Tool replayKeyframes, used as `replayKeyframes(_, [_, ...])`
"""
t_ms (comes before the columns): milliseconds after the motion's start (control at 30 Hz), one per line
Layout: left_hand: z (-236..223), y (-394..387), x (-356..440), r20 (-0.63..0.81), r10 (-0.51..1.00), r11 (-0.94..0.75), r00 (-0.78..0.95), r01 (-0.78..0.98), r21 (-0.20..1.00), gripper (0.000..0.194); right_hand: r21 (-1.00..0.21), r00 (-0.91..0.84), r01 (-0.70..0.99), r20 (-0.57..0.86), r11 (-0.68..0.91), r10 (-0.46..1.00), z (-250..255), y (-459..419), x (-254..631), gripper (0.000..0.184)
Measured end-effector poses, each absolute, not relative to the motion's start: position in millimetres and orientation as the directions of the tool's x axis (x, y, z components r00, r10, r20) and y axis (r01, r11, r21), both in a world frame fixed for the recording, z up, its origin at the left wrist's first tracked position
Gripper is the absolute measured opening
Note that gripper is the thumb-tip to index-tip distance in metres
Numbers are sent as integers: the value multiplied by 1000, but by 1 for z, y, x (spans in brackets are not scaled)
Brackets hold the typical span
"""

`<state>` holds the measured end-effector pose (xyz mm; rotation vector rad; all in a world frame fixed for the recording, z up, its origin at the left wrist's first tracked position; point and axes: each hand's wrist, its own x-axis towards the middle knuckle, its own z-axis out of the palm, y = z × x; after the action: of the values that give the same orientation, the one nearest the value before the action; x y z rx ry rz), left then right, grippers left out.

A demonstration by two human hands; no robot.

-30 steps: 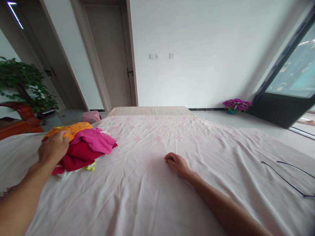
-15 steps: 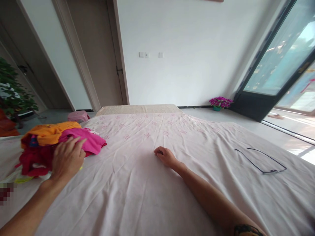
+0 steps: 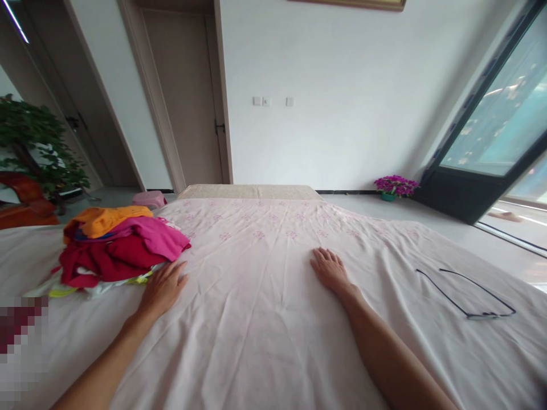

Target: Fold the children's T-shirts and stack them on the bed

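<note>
My left hand [image 3: 164, 286] lies flat on the pale pink sheet [image 3: 256, 319], fingers stretched out, just at the right edge of a heap of clothes [image 3: 115, 250]. Orange, magenta and dark red garments make up most of that heap, with white and yellow-green cloth showing underneath. Farther right, my right hand [image 3: 330, 269] rests palm down on the sheet with its fingers extended. Neither hand holds anything. The sheet is wrinkled and carries small pink flower prints toward its far end.
A pair of dark-framed glasses [image 3: 474, 296] lies unfolded on the sheet at right. Beyond the far edge stand a pink plastic stool [image 3: 149, 199] and a pot of purple flowers [image 3: 394, 187]. At left are a leafy plant [image 3: 40, 148] and a reddish wooden chair [image 3: 25, 199].
My left hand has left the top of the clothes and come down on the sheet beside them. My right hand has moved right and uncurled to lie flat. The view has shifted slightly.
</note>
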<state>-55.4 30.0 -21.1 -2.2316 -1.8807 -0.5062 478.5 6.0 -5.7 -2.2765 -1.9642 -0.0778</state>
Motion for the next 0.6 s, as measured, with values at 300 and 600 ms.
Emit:
replayKeyframes(300, [-10,28,-46,403,907,-196,119,968,155,42,-76,101,993,188,-88,977,-8,5,479,52])
replayKeyframes(600, [-17,31,-49,441,893,-191,94,964,182,43,-72,92,994,215,-78,972,-12,6,481,50])
